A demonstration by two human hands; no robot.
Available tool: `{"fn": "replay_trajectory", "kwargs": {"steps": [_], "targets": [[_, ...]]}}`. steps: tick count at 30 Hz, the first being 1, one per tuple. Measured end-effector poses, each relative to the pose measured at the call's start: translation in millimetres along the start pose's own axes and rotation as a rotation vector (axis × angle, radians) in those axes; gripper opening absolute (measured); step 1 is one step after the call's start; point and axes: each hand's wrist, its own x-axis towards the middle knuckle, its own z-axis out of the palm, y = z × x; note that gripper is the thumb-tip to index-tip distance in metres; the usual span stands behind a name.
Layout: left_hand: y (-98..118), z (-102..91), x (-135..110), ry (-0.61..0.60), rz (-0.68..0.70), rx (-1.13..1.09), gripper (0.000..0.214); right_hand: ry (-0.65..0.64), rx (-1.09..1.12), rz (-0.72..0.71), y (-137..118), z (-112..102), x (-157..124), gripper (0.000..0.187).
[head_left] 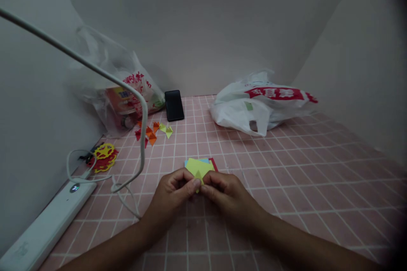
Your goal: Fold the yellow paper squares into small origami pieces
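Note:
A small folded piece of yellow paper [199, 176] is pinched between my two hands, low over the middle of the table. My left hand [176, 188] grips its left side with thumb and finger. From the other side my right hand [224, 189] pinches it the same way, the two thumbs nearly meeting. Just beyond the fingers lies a stack of square paper sheets, a yellow sheet [200, 164] on top, with blue and red edges showing under it. The fingers hide part of the folded piece.
Small folded orange paper pieces [151, 136] lie at the back left near a black phone [174, 106]. A filled plastic bag [127, 93] stands behind them; a white bag [254, 108] lies right. A white power strip [47, 220] and a looping cable [143, 135] occupy the left.

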Motion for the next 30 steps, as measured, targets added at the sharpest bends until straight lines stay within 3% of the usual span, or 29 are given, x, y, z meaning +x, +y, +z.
{"fn": "replay_trajectory", "kwargs": {"steps": [5, 14, 18, 26, 30], "targets": [[1.9, -0.6, -0.2, -0.025, -0.038, -0.044, 0.020, -0.138, 0.060, 0.004, -0.9, -2.5, 1.3, 0.022], [-2.2, 1.4, -7.8, 0.057, -0.053, 0.027, 0.033, -0.223, 0.173, 0.135, -5.3, -2.9, -0.7, 0.022], [-3.1, 0.5, -4.5, 0.045, -0.059, 0.061, 0.036, -0.202, 0.158, 0.157, -5.0, -2.2, -1.1, 0.020], [2.7, 1.3, -4.4, 0.050, -0.001, 0.115, 0.026, -0.078, 0.078, 0.026, 0.2, -0.9, 0.5, 0.020], [2.4, 2.8, -8.2, 0.050, 0.042, 0.165, 0.030, -0.138, 0.236, 0.141, -0.2, 4.9, -4.7, 0.024]]}}
